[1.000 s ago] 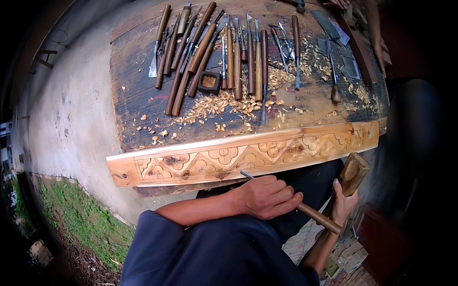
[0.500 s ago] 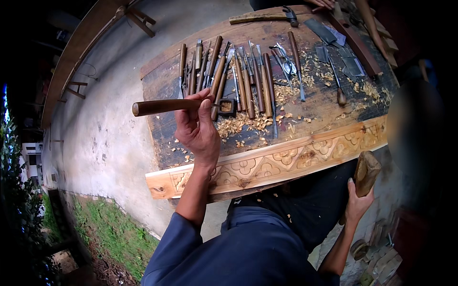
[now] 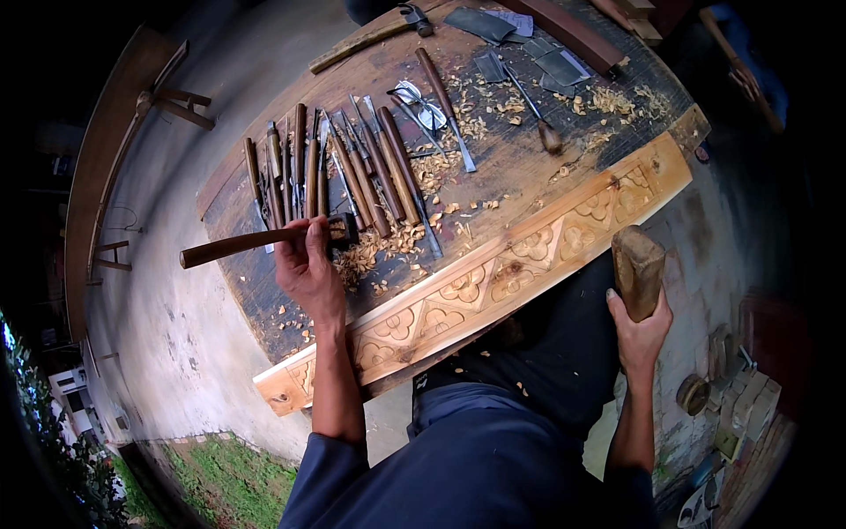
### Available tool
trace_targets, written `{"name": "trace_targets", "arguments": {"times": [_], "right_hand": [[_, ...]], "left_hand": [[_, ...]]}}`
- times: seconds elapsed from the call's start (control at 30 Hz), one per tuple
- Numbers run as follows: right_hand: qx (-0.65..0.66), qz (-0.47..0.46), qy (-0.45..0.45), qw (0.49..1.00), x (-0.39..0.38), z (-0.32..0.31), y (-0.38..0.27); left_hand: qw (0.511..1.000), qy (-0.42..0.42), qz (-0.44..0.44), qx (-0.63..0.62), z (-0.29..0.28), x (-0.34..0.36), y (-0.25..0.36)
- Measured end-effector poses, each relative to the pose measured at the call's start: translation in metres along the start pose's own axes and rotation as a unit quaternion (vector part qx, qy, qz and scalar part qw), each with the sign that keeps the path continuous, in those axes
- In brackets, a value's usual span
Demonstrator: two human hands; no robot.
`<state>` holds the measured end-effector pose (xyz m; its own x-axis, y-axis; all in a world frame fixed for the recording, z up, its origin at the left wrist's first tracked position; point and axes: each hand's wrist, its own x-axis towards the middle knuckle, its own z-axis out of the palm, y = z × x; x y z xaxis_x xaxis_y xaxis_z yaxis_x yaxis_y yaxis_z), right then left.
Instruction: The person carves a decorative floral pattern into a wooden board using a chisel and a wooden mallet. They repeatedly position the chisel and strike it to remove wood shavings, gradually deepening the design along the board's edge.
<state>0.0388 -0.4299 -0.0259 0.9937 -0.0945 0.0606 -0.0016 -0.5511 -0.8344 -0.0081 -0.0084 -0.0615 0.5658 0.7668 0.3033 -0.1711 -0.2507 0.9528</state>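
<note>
My left hand (image 3: 307, 269) grips a long wooden-handled chisel (image 3: 220, 247), raised over the bench, its tip end by a small dark square block (image 3: 347, 227) with a pale hollow. My right hand (image 3: 641, 326) is wrapped round a worn wooden mallet (image 3: 638, 264) at the bench's near right side. A long pale board (image 3: 483, 263), carved with quatrefoils and zigzag borders, lies along the near edge, crossed by my left forearm. Beyond it are several chisels and gouges (image 3: 381, 172) lying in rows among curled shavings (image 3: 458, 212).
The worn bench (image 3: 520, 176) also bears a claw hammer (image 3: 361, 44), grey sheets (image 3: 562, 67), a red-brown block (image 3: 589, 35) and spectacles (image 3: 425, 106). A long bench on trestles (image 3: 106, 176) stands at the left, grass (image 3: 220, 476) lower left, offcuts (image 3: 745, 406) at lower right.
From low by my right hand, my left hand has risen leftward with the chisel to above the tool rows, shifting slightly since. My right hand keeps the mallet; the view has tilted.
</note>
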Motion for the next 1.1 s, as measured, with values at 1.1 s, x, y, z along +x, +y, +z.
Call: {"name": "trace_targets", "arguments": {"times": [1.1], "right_hand": [[0.033, 0.083, -0.028, 0.996, 0.018, -0.014, 0.021]], "left_hand": [[0.976, -0.143, -0.138, -0.084, 0.116, -0.087, 0.038]]}}
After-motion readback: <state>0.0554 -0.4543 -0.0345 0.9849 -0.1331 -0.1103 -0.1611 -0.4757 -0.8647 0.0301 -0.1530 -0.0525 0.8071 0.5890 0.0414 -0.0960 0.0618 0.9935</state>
